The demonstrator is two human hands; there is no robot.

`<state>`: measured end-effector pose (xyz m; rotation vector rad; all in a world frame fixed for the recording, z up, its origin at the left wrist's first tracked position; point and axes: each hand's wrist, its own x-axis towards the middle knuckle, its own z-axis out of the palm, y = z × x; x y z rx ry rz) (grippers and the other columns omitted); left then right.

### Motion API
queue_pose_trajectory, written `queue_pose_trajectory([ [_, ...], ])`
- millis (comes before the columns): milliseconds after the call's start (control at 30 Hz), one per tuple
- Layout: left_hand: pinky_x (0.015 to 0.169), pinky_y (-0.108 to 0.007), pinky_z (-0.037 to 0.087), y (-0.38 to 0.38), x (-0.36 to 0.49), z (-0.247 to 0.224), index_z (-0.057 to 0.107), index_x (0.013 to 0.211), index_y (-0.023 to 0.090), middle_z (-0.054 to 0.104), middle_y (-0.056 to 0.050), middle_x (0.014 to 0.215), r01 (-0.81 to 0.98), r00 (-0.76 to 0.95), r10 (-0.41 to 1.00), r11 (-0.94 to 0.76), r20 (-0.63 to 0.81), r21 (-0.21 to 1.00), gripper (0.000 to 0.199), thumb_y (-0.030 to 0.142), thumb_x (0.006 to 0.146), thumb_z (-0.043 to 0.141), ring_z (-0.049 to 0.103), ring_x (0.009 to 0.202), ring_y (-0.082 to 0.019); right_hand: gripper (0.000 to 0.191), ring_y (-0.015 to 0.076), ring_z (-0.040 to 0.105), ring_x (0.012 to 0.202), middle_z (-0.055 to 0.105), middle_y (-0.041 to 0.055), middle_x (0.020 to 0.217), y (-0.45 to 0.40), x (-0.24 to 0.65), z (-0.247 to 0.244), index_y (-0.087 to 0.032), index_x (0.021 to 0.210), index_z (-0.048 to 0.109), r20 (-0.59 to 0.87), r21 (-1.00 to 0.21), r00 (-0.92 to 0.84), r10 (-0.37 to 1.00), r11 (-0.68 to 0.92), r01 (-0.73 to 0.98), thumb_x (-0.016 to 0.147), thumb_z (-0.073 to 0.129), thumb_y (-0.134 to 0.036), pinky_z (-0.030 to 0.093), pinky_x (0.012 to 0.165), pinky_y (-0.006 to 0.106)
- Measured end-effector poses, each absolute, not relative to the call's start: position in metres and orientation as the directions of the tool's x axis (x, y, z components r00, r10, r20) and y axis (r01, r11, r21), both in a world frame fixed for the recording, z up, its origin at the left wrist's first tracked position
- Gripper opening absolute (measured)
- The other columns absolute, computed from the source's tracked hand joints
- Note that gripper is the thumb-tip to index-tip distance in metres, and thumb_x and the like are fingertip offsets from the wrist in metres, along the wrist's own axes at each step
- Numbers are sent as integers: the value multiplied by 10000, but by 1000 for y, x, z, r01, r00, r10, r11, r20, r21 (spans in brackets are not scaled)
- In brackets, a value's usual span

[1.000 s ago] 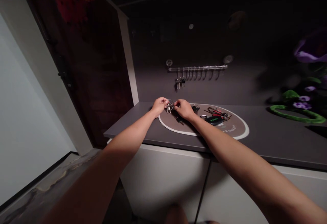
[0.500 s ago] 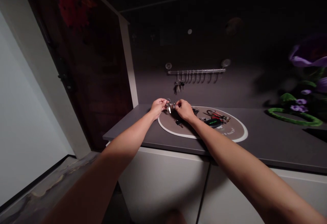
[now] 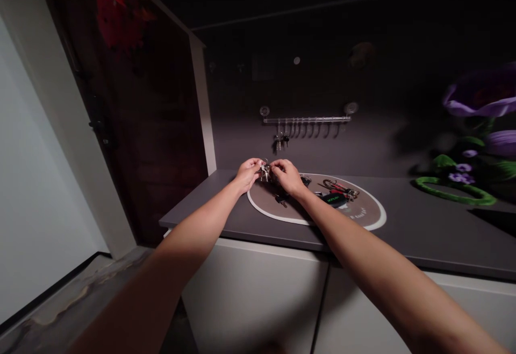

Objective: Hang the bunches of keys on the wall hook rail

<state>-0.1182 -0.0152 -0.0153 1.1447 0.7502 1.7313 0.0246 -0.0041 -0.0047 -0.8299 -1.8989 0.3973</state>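
My left hand point(image 3: 247, 174) is closed on a bunch of keys point(image 3: 265, 173) above the left part of an oval mat point(image 3: 266, 210). Right beside it, my right hand point(image 3: 287, 176) has its fingers pinched at the bunch's right side; what they grip is too small to make out. Under my right hand a black-headed key point(image 3: 282, 199) lies on the mat. Farther right on the mat are a black pouch with green lettering point(image 3: 334, 199) and a red keyring bundle point(image 3: 342, 188).
On the wall a clear hook rail point(image 3: 308, 120) carries several hooks, with keys point(image 3: 279, 142) hanging at its left end. Purple flowers with a green ring base point(image 3: 455, 198) stand at the right of the grey counter point(image 3: 407, 225). A dark door point(image 3: 161, 128) is at left.
My right hand has come closer to my left hand and the keys between them. The whole view has shifted slightly, with the wall and counter lower in the picture.
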Motion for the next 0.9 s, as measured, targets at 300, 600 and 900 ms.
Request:
queue_pose_trajectory([
  [300,648,-220,445,-22,-114,-11,529,739,130,540,20,698,-354,-121,917,-398,381,846,212,248,660,687,515,633,-64,235,145,533,839,598,32,872,-6,26,-5,-178,818,606,665,-651,-252,703,711,266,760,434,-327,398,806,270],
  [600,624,-227,461,-24,-110,-10,545,755,124,550,11,724,-370,-78,910,-406,408,836,316,291,576,745,527,657,-75,246,136,543,758,620,38,804,2,26,-7,-162,772,618,689,-667,-187,700,714,214,735,504,-376,417,736,257],
  [900,628,-215,459,-22,-110,-17,555,853,136,578,-17,794,-227,-50,907,-418,418,880,349,358,629,703,552,708,-89,268,136,556,732,637,29,777,4,31,-5,-165,753,630,673,-716,-127,729,684,136,697,534,-409,432,708,251],
])
